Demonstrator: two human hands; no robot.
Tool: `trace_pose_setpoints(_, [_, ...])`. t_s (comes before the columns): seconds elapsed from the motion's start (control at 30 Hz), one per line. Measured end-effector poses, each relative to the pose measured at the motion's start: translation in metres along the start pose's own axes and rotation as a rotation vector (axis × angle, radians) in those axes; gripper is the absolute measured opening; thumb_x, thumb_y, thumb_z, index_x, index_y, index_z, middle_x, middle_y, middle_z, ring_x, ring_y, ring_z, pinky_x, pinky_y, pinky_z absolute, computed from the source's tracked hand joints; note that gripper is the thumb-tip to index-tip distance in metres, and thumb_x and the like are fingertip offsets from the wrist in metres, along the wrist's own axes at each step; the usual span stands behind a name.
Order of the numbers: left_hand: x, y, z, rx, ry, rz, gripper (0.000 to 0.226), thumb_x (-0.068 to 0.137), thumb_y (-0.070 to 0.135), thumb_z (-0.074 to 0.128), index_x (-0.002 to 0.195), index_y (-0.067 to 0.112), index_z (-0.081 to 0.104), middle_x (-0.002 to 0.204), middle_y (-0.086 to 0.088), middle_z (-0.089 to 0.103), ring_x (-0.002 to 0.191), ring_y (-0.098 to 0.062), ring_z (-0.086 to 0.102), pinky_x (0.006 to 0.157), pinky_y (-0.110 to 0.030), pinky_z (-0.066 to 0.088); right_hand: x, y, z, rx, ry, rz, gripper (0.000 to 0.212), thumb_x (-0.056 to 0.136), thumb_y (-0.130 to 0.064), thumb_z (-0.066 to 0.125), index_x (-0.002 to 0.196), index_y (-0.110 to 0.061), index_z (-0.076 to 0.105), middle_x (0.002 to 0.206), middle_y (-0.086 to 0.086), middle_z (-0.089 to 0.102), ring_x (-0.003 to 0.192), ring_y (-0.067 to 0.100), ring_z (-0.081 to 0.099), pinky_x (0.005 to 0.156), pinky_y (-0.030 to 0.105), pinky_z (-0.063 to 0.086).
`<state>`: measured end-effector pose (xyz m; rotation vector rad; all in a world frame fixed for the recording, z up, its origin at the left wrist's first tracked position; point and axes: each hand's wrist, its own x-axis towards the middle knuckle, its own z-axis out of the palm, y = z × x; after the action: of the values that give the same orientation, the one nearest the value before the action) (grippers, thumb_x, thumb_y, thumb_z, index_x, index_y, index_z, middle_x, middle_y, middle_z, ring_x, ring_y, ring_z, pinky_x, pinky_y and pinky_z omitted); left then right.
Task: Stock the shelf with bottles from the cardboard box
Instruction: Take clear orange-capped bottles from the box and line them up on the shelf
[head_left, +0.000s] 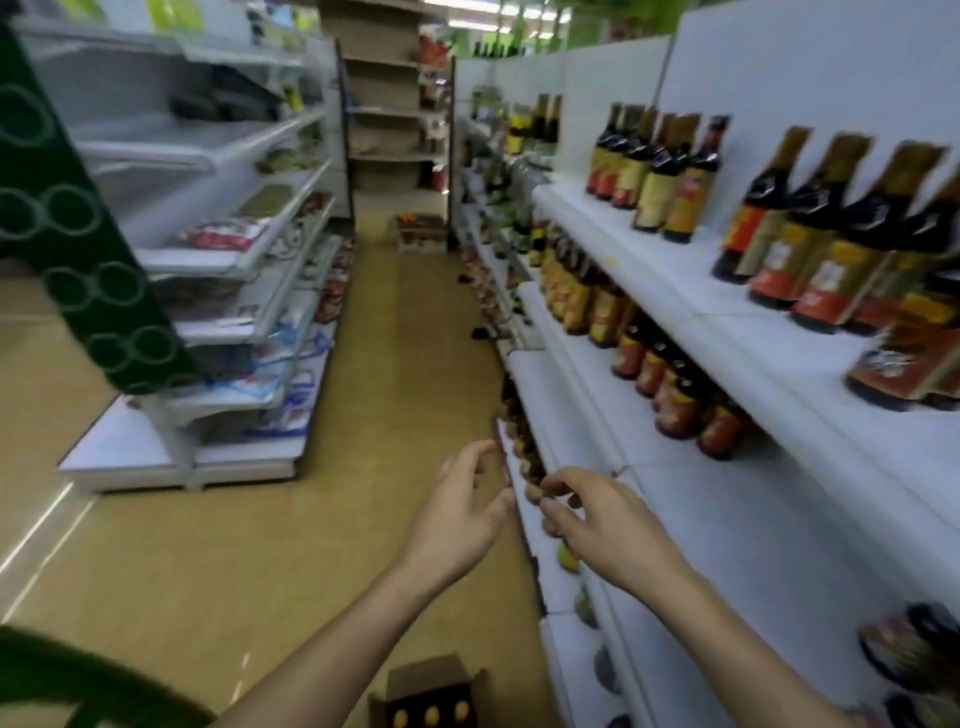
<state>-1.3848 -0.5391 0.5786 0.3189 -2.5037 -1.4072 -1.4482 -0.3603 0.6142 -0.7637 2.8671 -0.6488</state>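
Note:
An open cardboard box (431, 675) stands on the floor at the bottom centre, with three yellow bottle caps (431, 716) showing inside. White shelves (727, 499) run along the right, holding dark bottles with red and gold labels (680, 405). My left hand (462, 514) hovers in front of the shelf edge, fingers apart and empty. My right hand (597, 514) is beside it over the shelf front, fingers curled loosely and holding nothing. The whole frame is blurred.
More labelled bottles (810, 228) fill the upper right shelf. A second shelf unit (234, 260) with packaged goods lines the left of the aisle, beside a green patterned panel (88, 270). The tan floor (270, 561) lies between, and goods sit at the far end (421, 234).

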Motion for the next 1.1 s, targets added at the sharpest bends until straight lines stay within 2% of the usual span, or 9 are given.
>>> trace_pose_setpoints(0.07, [-0.007, -0.031, -0.009, 0.007, 0.003, -0.065, 0.058, 0.1, 0.033, 0.065, 0.153, 0.029, 0.04, 0.141, 0.005, 0.051, 0.127, -0.008, 0.051, 0.1, -0.026, 0.046, 0.008, -0.009, 0.036, 0.058, -0.054, -0.015, 0.033, 0.101, -0.041, 0.055, 0.132, -0.031, 0.062, 0.129, -0.011, 0.067, 0.118, 0.01, 0.062, 0.096, 0.033, 0.051])
trace_pose_setpoints(0.27, [-0.028, -0.108, -0.015, 0.03, 0.025, -0.237, 0.059, 0.1, 0.035, 0.066, 0.152, 0.032, 0.041, 0.141, 0.004, 0.052, 0.126, -0.008, 0.051, 0.1, -0.024, 0.046, 0.026, -0.028, 0.13, 0.208, -0.206, -0.049, 0.036, 0.102, -0.043, 0.054, 0.136, -0.033, 0.058, 0.131, -0.011, 0.064, 0.116, 0.009, 0.061, 0.091, 0.032, 0.052])
trace_pose_setpoints(0.43, [-0.054, -0.161, 0.008, 0.005, 0.021, -0.4, 0.06, 0.1, 0.037, 0.064, 0.154, 0.032, 0.038, 0.142, 0.004, 0.052, 0.125, -0.008, 0.052, 0.099, -0.025, 0.048, 0.031, -0.021, 0.195, 0.283, -0.323, -0.099, 0.035, 0.103, -0.038, 0.055, 0.137, -0.029, 0.058, 0.132, -0.012, 0.065, 0.114, 0.004, 0.061, 0.091, 0.026, 0.051])
trace_pose_setpoints(0.67, [-0.082, -0.221, 0.059, -0.042, 0.051, -0.604, 0.06, 0.1, 0.032, 0.066, 0.154, 0.031, 0.04, 0.14, 0.004, 0.053, 0.128, -0.011, 0.054, 0.098, -0.026, 0.049, 0.027, 0.016, 0.269, 0.377, -0.465, -0.061, 0.035, 0.104, -0.032, 0.055, 0.138, -0.022, 0.06, 0.129, -0.006, 0.067, 0.114, 0.005, 0.062, 0.094, 0.028, 0.054])
trace_pose_setpoints(0.8, [-0.088, -0.248, 0.088, -0.046, 0.077, -0.669, 0.061, 0.099, 0.032, 0.068, 0.153, 0.028, 0.042, 0.136, 0.006, 0.057, 0.122, -0.004, 0.054, 0.088, -0.013, 0.043, 0.028, 0.043, 0.299, 0.392, -0.517, -0.036, 0.031, 0.103, -0.03, 0.057, 0.134, -0.026, 0.061, 0.126, -0.005, 0.067, 0.115, 0.008, 0.063, 0.097, 0.036, 0.054])
trace_pose_setpoints(0.9, [-0.091, -0.265, 0.112, -0.056, 0.097, -0.703, 0.057, 0.099, 0.034, 0.068, 0.15, 0.032, 0.044, 0.132, 0.012, 0.057, 0.117, -0.001, 0.054, 0.08, -0.008, 0.042, 0.03, 0.062, 0.322, 0.403, -0.535, -0.012, 0.031, 0.103, -0.031, 0.058, 0.133, -0.027, 0.062, 0.125, -0.008, 0.069, 0.115, 0.008, 0.064, 0.097, 0.037, 0.055])
trace_pose_setpoints(1.0, [-0.094, -0.289, 0.138, -0.056, 0.096, -0.731, 0.055, 0.099, 0.032, 0.068, 0.148, 0.033, 0.045, 0.131, 0.011, 0.058, 0.118, -0.003, 0.056, 0.083, -0.012, 0.046, 0.034, 0.08, 0.353, 0.424, -0.558, 0.022, 0.031, 0.103, -0.031, 0.058, 0.133, -0.026, 0.062, 0.124, -0.008, 0.069, 0.112, 0.007, 0.063, 0.095, 0.031, 0.054])
trace_pose_setpoints(1.1, [-0.097, -0.319, 0.164, -0.072, 0.078, -0.769, 0.057, 0.099, 0.028, 0.067, 0.151, 0.026, 0.043, 0.138, 0.005, 0.058, 0.127, -0.009, 0.056, 0.101, -0.032, 0.053, 0.035, 0.1, 0.391, 0.439, -0.582, 0.037, 0.031, 0.103, -0.03, 0.058, 0.134, -0.026, 0.061, 0.125, -0.008, 0.067, 0.112, 0.005, 0.061, 0.093, 0.024, 0.052])
